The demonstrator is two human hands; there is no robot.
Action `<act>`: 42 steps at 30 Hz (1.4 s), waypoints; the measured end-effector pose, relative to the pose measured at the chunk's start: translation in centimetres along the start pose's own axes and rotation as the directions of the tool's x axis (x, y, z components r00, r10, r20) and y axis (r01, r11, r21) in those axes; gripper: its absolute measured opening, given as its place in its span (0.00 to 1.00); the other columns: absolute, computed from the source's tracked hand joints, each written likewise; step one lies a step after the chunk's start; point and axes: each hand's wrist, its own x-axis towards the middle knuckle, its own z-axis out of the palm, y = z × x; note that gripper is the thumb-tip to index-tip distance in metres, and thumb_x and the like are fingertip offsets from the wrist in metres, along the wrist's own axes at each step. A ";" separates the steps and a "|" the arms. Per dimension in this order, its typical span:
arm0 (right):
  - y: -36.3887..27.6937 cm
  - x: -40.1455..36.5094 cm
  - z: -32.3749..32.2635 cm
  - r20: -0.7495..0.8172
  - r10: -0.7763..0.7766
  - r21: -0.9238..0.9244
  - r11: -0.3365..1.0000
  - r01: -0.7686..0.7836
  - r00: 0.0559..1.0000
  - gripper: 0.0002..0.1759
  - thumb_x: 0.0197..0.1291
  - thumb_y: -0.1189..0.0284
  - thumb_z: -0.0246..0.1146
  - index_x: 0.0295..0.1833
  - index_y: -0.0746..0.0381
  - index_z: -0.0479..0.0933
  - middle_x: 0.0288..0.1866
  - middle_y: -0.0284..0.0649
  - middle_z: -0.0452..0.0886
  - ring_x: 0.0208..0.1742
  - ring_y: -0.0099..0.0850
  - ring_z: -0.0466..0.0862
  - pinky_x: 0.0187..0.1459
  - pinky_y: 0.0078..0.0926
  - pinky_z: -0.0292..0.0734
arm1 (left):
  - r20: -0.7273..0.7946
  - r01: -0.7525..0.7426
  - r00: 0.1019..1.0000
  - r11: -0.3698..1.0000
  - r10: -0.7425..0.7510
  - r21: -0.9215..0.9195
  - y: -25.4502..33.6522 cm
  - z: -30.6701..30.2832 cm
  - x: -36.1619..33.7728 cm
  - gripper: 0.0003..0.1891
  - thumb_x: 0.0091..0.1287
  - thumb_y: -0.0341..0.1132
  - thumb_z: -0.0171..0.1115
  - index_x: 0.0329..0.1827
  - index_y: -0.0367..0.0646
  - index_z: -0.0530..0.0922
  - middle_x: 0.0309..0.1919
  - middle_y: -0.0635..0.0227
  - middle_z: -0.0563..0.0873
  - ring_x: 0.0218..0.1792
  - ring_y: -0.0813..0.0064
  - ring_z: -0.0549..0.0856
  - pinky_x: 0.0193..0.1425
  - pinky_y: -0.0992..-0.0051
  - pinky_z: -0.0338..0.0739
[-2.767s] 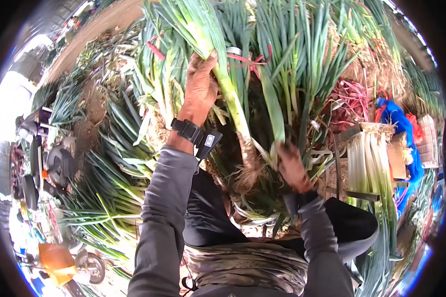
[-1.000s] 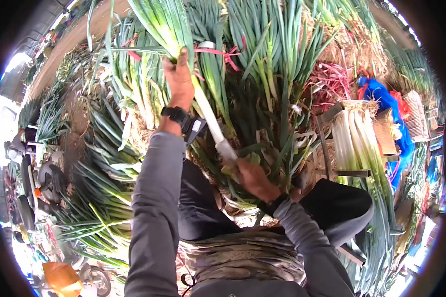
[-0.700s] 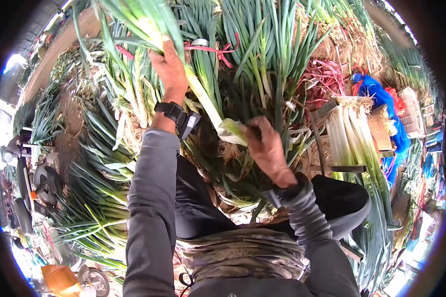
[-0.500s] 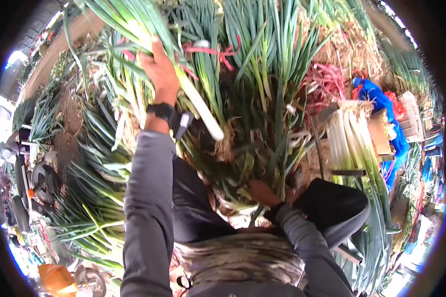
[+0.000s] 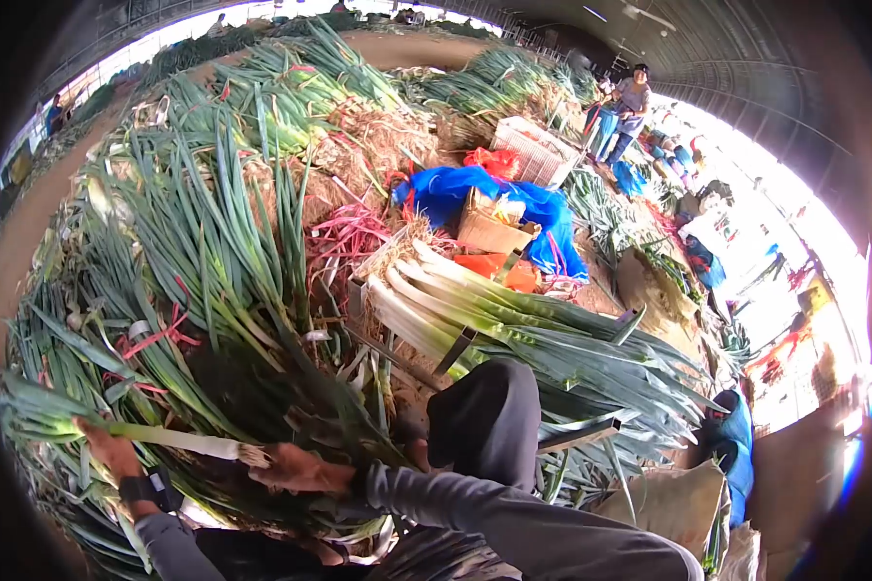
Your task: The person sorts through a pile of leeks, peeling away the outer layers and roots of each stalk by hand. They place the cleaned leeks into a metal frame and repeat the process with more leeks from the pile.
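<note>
At the lower left, my left hand, with a black watch on its wrist, is closed round the green part of a leek. My right hand is at the root end of the same leek, its fingers closed by the roots. The leek lies nearly level, its leaves towards the left edge. Beyond my hands stands a heap of green leeks, some tied with pink ribbon. A bundle of white-stemmed leeks rests on a metal frame right of the heap.
Blue netting, a cardboard box and a pale crate lie beyond the bundle. Pink ribbons lie in a pile. A person stands at the upper right. My bent knee is beside the frame.
The view has swung to the right and up. My left hand has come down with the leek, now level. My right hand has moved from low between my knees to the leek's root end.
</note>
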 end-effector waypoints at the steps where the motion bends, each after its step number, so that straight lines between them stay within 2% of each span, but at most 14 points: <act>1: -0.3 -1.6 -0.6 0.032 0.023 0.093 0.995 -0.026 0.999 0.24 0.71 0.54 0.66 0.58 0.62 0.76 0.36 0.37 0.85 0.27 0.32 0.85 0.29 0.31 0.81 | 0.109 -0.098 0.990 0.994 0.093 0.041 -2.3 -2.4 1.6 0.31 0.82 0.55 0.50 0.72 0.36 0.70 0.51 0.64 0.84 0.43 0.72 0.83 0.49 0.73 0.80; 9: -4.5 -4.8 1.1 -0.087 -0.265 0.286 0.917 0.279 0.960 0.20 0.77 0.55 0.60 0.52 0.63 0.79 0.29 0.30 0.78 0.26 0.24 0.79 0.31 0.26 0.78 | 0.365 -0.660 0.718 0.412 0.593 0.628 -6.9 -6.7 4.5 0.19 0.83 0.51 0.50 0.53 0.43 0.76 0.35 0.72 0.81 0.33 0.74 0.79 0.42 0.78 0.76; 11: -1.2 -5.0 2.3 -0.186 -0.485 0.171 0.840 0.514 0.854 0.19 0.76 0.56 0.62 0.52 0.63 0.79 0.30 0.31 0.80 0.28 0.27 0.81 0.34 0.31 0.78 | 0.563 0.057 0.815 0.948 0.137 -0.314 -8.8 -10.4 8.9 0.21 0.81 0.54 0.51 0.50 0.43 0.77 0.34 0.72 0.82 0.32 0.73 0.80 0.41 0.76 0.77; 12: -1.1 -6.1 2.4 -0.138 -0.481 0.069 0.867 0.493 0.865 0.17 0.76 0.58 0.61 0.51 0.63 0.78 0.31 0.34 0.81 0.30 0.31 0.83 0.35 0.34 0.79 | 0.608 0.479 0.787 0.724 -0.104 -0.497 -8.7 -11.4 10.0 0.22 0.81 0.56 0.52 0.49 0.44 0.78 0.33 0.72 0.82 0.31 0.73 0.81 0.40 0.75 0.78; 15: -4.7 -10.1 2.1 0.043 -0.336 -0.247 0.909 0.336 0.941 0.16 0.77 0.62 0.56 0.49 0.65 0.76 0.31 0.45 0.84 0.35 0.41 0.87 0.39 0.41 0.79 | 0.143 -0.168 0.983 0.883 0.116 0.438 -7.8 -9.5 5.7 0.21 0.76 0.52 0.59 0.56 0.44 0.81 0.42 0.66 0.87 0.39 0.68 0.85 0.44 0.69 0.81; 16: -8.0 -11.6 1.1 0.118 -0.186 -0.361 0.907 0.217 0.975 0.17 0.78 0.62 0.53 0.49 0.66 0.75 0.30 0.49 0.83 0.36 0.44 0.88 0.40 0.42 0.78 | 0.085 0.124 0.987 0.985 -0.135 0.121 -6.8 -9.1 4.7 0.18 0.75 0.46 0.62 0.58 0.44 0.81 0.46 0.62 0.88 0.44 0.65 0.87 0.47 0.67 0.82; 17: -9.4 -12.4 0.5 0.144 -0.038 -0.304 0.949 0.080 0.989 0.17 0.78 0.62 0.54 0.48 0.67 0.75 0.26 0.44 0.81 0.28 0.41 0.85 0.37 0.39 0.77 | 0.318 -0.151 0.948 0.837 -0.029 0.526 -8.2 -9.5 5.2 0.24 0.73 0.46 0.64 0.64 0.41 0.77 0.56 0.55 0.81 0.55 0.59 0.81 0.57 0.62 0.76; 19: -8.7 -13.5 0.5 0.115 -0.157 -0.189 0.966 0.177 0.981 0.15 0.77 0.63 0.56 0.53 0.66 0.77 0.33 0.43 0.82 0.32 0.37 0.85 0.37 0.36 0.77 | 0.719 -0.633 0.669 -0.361 0.190 0.685 -11.7 -11.4 6.7 0.37 0.68 0.46 0.66 0.76 0.34 0.69 0.77 0.40 0.66 0.76 0.47 0.68 0.78 0.54 0.64; 23: -10.4 -15.8 -0.4 0.085 -0.149 -0.372 0.912 0.170 0.985 0.16 0.75 0.73 0.60 0.64 0.65 0.76 0.53 0.44 0.85 0.51 0.32 0.87 0.49 0.29 0.81 | 0.452 -0.478 0.878 0.305 0.157 0.823 -2.7 -3.1 -3.0 0.57 0.48 0.35 0.77 0.83 0.35 0.54 0.74 0.40 0.68 0.73 0.42 0.69 0.78 0.54 0.66; 26: -13.2 -17.5 -0.5 0.106 -0.058 -0.530 0.842 0.105 0.993 0.10 0.70 0.78 0.63 0.55 0.68 0.78 0.39 0.47 0.82 0.42 0.34 0.84 0.44 0.31 0.80 | 0.521 -0.561 0.742 -0.034 0.423 0.827 -1.4 -0.8 -4.4 0.37 0.62 0.37 0.71 0.72 0.30 0.67 0.53 0.45 0.85 0.51 0.48 0.85 0.56 0.54 0.81; 27: -13.6 -18.2 -0.9 0.093 -0.029 -0.561 0.824 0.076 0.995 0.08 0.69 0.80 0.64 0.52 0.69 0.79 0.35 0.48 0.81 0.39 0.34 0.84 0.43 0.31 0.79 | -0.003 -0.179 0.972 0.750 0.234 0.637 0.8 1.4 -4.0 0.33 0.65 0.45 0.70 0.66 0.31 0.69 0.46 0.49 0.86 0.42 0.52 0.86 0.46 0.56 0.81; 28: -13.7 -19.1 -2.0 0.075 0.003 -0.585 0.810 0.041 0.997 0.09 0.69 0.79 0.64 0.53 0.68 0.79 0.37 0.48 0.81 0.39 0.34 0.84 0.43 0.32 0.79 | -0.243 0.279 0.922 0.953 -0.301 -0.119 2.4 2.7 -3.1 0.32 0.69 0.53 0.69 0.59 0.32 0.71 0.38 0.53 0.87 0.34 0.57 0.87 0.37 0.57 0.81; 38: -2.5 -8.6 -10.7 -0.322 -0.360 -0.455 0.870 0.190 0.876 0.18 0.75 0.70 0.56 0.66 0.60 0.75 0.60 0.49 0.78 0.49 0.35 0.83 0.50 0.34 0.80 | -0.164 0.005 0.986 0.987 -0.031 -0.158 5.5 4.0 -4.8 0.24 0.77 0.52 0.58 0.53 0.34 0.75 0.44 0.58 0.87 0.40 0.66 0.86 0.42 0.66 0.84; 42: 6.6 -3.4 -4.7 0.291 -0.389 -0.797 0.407 0.447 0.874 0.18 0.77 0.65 0.56 0.68 0.57 0.74 0.56 0.49 0.79 0.43 0.34 0.83 0.42 0.34 0.81 | -0.284 0.008 0.925 0.759 -0.253 -0.651 7.2 6.3 -4.6 0.19 0.73 0.43 0.68 0.55 0.36 0.77 0.43 0.58 0.88 0.41 0.64 0.86 0.47 0.70 0.85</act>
